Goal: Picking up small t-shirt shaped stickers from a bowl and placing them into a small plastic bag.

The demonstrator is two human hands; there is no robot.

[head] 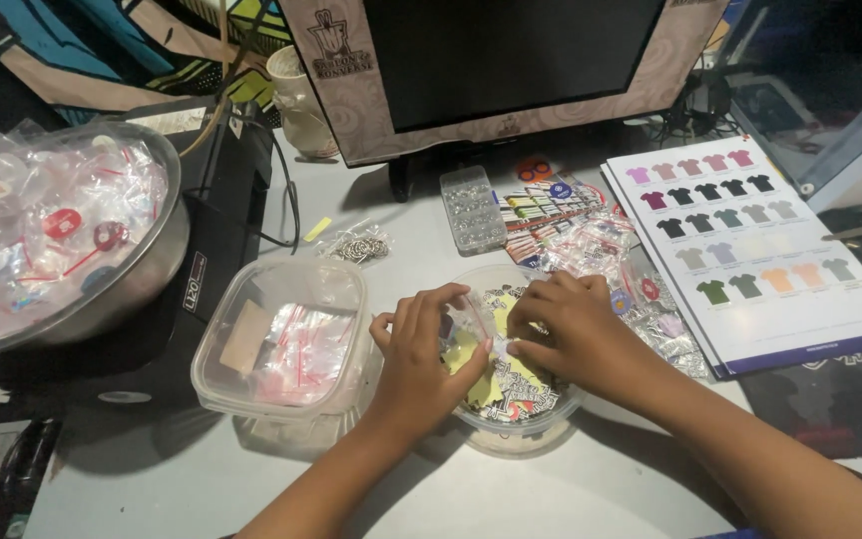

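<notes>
Over the round tub (pixel 471 284) of stickers (pixel 516 384), both hands' fingers (pixel 451 299) pinch one small clear bag (pixel 476 317).

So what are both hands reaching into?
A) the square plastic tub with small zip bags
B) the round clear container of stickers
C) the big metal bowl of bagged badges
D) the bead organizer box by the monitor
B: the left hand and right hand both rest in the round clear container of stickers, fingers among the cut-outs.
</notes>
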